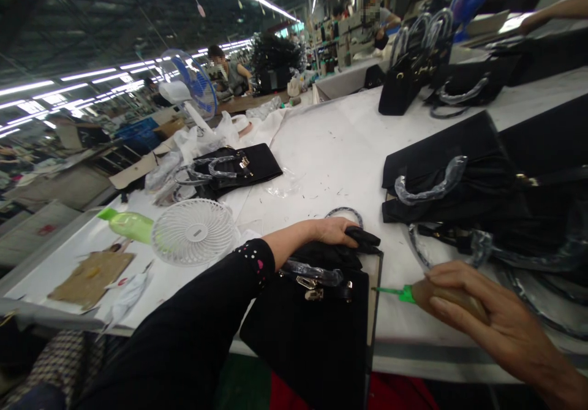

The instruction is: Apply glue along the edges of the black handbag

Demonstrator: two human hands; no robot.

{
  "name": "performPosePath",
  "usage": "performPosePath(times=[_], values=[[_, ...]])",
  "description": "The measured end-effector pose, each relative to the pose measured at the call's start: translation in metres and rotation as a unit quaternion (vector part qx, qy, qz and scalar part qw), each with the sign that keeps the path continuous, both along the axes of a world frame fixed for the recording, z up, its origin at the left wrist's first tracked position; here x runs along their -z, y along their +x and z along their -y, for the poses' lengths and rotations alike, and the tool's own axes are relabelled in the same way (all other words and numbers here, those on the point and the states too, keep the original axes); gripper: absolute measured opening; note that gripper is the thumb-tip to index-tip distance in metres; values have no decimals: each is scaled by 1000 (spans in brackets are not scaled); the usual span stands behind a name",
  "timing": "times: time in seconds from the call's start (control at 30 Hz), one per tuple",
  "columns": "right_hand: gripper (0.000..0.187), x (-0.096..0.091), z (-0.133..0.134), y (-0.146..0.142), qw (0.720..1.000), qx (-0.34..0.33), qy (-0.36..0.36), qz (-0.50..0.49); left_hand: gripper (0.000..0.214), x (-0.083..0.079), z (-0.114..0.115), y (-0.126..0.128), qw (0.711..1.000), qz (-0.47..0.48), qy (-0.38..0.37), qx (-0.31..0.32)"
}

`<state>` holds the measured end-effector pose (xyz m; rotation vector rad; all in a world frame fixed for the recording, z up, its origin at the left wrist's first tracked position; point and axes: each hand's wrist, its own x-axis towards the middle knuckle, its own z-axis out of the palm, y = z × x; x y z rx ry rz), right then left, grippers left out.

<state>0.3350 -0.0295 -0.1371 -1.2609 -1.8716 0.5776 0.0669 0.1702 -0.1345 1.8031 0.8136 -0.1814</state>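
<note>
Black handbag (305, 336) lies at the near edge of the white surface (331, 134), its plastic-wrapped handle (312, 273) and metal buckle (307, 288) on top. The left hand (333, 231) rests flat on the bag's folded black upper end, fingers together. The right hand (487, 312) is closed around a wooden-handled tool (425, 295), its green tip (397, 292) pointing toward the bag from just beside it. More black handbags (459, 177) lie to the right.

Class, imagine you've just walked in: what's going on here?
A person at a long white worktable grips a green-tipped, wooden-handled tool in the right hand, while the left hand rests on a black handbag lying flat, its handles wrapped in plastic. More black handbags lie nearby, and a co-worker works farther along.
</note>
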Motion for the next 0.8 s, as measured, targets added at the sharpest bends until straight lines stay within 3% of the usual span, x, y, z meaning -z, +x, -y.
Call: performPosePath(times=[0.1, 0.23, 0.37, 0.5, 0.67, 0.8], values=[[14, -1, 1, -2, 999, 41, 27, -11, 19, -1, 0, 0, 1000, -1, 10, -1], [10, 0, 8, -3, 999, -22, -24, -17, 18, 0, 0, -1, 1000, 2, 16, 3], [13, 3, 13, -3, 999, 44, 9, -19, 20, 2, 0, -2, 1000, 4, 20, 3], [10, 6, 16, -4, 999, -8, -30, -32, 21, 3, 0, -2, 1000, 7, 27, 5], [13, 12, 19, -5, 998, 60, 3, -24, 19, 4, 0, -2, 1000, 11, 27, 7], [12, 14, 17, -3, 999, 11, -24, -19, 21, 5, 0, -2, 1000, 9, 27, 9]])
